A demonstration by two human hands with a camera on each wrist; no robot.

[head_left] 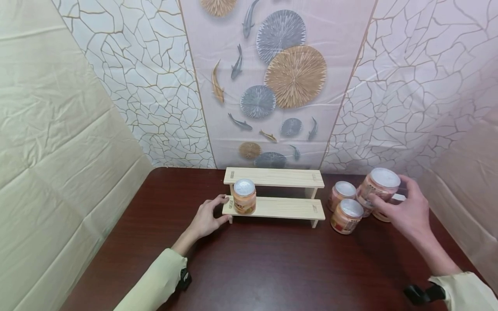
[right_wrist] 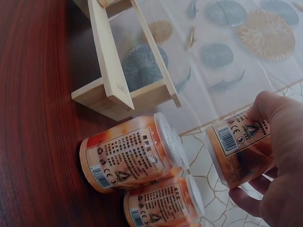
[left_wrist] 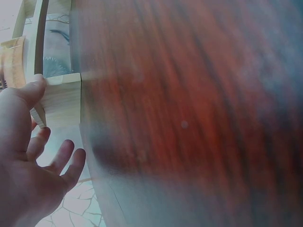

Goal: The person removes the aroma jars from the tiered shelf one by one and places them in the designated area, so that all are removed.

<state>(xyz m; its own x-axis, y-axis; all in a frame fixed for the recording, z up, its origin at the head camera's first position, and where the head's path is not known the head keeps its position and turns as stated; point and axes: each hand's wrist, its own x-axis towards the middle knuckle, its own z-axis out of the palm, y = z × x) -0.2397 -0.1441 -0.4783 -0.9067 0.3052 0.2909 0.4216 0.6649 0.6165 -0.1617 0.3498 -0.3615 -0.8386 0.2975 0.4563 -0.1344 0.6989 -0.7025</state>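
A two-tier wooden rack (head_left: 274,208) stands on the table, with one orange-labelled jar (head_left: 244,199) on the left of its lower board. My left hand (head_left: 206,218) grips that board's left end; in the left wrist view, the thumb and index finger lie on either side of the board's end. In my right hand (head_left: 412,211) is a similar jar (right_wrist: 239,151), raised above the other jars at the right. Below it stand a front jar (head_left: 345,218) and a jar behind it (head_left: 342,194). More jars there are partly hidden by the held jar and hand.
The dark wood table (head_left: 249,268) reaches a patterned cloth backdrop (head_left: 280,129). Plain cloth walls (head_left: 58,151) close off the left and right sides. The rack's upper board (head_left: 274,176) stands behind and above the lower one.
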